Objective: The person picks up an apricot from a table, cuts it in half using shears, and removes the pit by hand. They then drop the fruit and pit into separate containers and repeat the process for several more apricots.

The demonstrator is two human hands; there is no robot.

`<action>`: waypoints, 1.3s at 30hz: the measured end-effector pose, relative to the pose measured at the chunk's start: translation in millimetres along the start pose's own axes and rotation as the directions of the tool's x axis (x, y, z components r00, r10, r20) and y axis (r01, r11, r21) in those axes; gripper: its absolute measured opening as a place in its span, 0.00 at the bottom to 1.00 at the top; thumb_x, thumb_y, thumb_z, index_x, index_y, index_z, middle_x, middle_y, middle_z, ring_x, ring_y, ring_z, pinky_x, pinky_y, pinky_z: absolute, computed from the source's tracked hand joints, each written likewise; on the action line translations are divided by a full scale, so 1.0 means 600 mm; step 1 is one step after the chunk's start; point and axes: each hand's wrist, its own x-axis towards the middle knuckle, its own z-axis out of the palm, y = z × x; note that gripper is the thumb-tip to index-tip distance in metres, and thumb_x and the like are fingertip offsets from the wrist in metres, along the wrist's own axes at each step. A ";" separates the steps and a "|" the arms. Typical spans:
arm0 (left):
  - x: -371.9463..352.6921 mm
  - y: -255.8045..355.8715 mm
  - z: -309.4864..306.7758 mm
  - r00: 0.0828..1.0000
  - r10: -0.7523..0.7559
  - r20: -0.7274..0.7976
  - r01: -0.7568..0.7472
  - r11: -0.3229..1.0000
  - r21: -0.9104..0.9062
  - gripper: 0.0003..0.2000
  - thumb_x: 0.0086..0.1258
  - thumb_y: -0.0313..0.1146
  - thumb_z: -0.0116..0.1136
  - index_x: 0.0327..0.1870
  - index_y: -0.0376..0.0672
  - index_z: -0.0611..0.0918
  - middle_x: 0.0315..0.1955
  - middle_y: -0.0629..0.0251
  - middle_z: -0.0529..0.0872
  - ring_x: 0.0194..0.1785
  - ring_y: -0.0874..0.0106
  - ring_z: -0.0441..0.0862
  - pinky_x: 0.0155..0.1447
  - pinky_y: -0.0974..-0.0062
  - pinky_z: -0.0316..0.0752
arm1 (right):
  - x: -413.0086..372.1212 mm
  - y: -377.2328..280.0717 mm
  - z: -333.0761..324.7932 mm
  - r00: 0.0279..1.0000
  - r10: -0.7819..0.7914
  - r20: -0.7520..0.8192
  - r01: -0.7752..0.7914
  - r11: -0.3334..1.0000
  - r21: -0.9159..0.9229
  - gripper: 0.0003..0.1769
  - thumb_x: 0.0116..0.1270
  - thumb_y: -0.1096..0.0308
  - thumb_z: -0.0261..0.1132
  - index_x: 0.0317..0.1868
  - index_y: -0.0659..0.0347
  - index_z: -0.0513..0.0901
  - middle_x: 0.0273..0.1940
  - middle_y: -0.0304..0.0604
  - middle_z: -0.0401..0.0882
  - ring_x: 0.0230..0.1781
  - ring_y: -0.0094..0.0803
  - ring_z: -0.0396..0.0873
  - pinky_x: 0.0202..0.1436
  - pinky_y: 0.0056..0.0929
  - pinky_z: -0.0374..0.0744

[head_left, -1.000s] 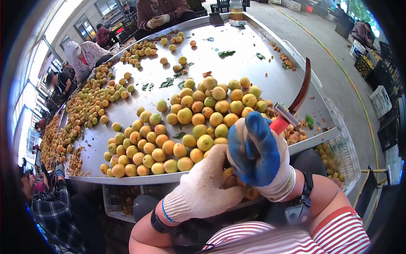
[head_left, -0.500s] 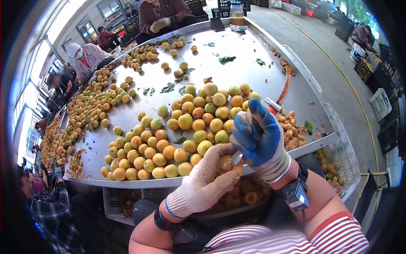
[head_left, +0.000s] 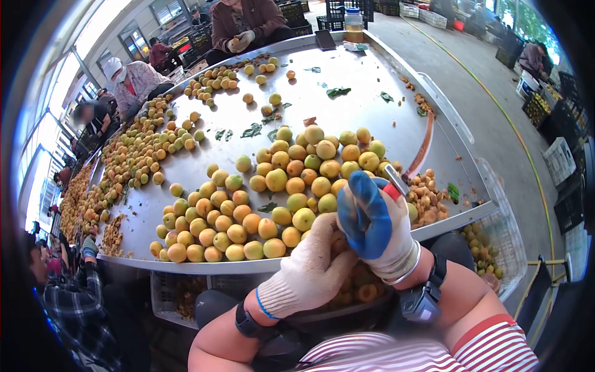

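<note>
My left hand [head_left: 310,263], in a cream knit glove, is curled around an apricot [head_left: 339,245] mostly hidden between my two hands. Pressed against it is my right hand [head_left: 375,220], in a white glove with blue-coated fingers. That hand is closed on a red-handled, spoon-tipped pitting tool [head_left: 393,191]; its metal butt sticks out above the hand and its tip is hidden. Just beyond my hands lies a heap of whole apricots [head_left: 276,180]. Beneath them a container holds opened apricots [head_left: 367,292].
The metal table [head_left: 204,152] has a raised rim. Apricot stones and scraps [head_left: 427,201] lie to the right. More apricots [head_left: 133,158] spread leftward, with other people seated along the table. A white crate [head_left: 505,239] of fruit stands at the right, a jar [head_left: 354,23] at the far corner.
My right hand has turned and moved down over the apricot, hiding the tool's metal tip. More of the red handle shows. The view has shifted slightly.
</note>
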 end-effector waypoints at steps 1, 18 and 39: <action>0.000 -0.005 -0.001 1.000 0.001 -0.009 -0.001 1.000 0.004 0.23 0.75 0.24 0.57 0.68 0.37 0.64 0.51 0.58 0.83 0.52 0.72 0.83 0.58 0.73 0.78 | -0.005 0.007 0.001 0.997 0.071 -0.033 -0.061 0.969 0.238 0.13 0.77 0.61 0.67 0.35 0.58 0.83 0.24 0.30 0.77 0.19 0.14 0.71 0.20 0.16 0.64; 0.036 -0.024 -0.057 0.964 0.018 -0.265 0.103 0.893 0.437 0.13 0.80 0.38 0.60 0.55 0.39 0.80 0.31 0.69 0.85 0.36 0.79 0.82 0.43 0.76 0.78 | 0.063 -0.009 -0.043 0.985 0.056 -0.161 0.028 0.878 0.477 0.26 0.80 0.53 0.59 0.21 0.52 0.67 0.20 0.35 0.66 0.12 0.24 0.64 0.14 0.23 0.62; -0.030 0.021 -0.009 0.959 -0.090 0.267 -0.139 0.674 0.725 0.14 0.71 0.43 0.64 0.51 0.47 0.83 0.37 0.56 0.87 0.43 0.55 0.88 0.47 0.59 0.82 | 0.059 -0.009 -0.037 0.963 0.129 -0.238 -0.137 0.990 -0.017 0.15 0.76 0.56 0.67 0.38 0.59 0.81 0.27 0.37 0.77 0.15 0.22 0.72 0.17 0.20 0.69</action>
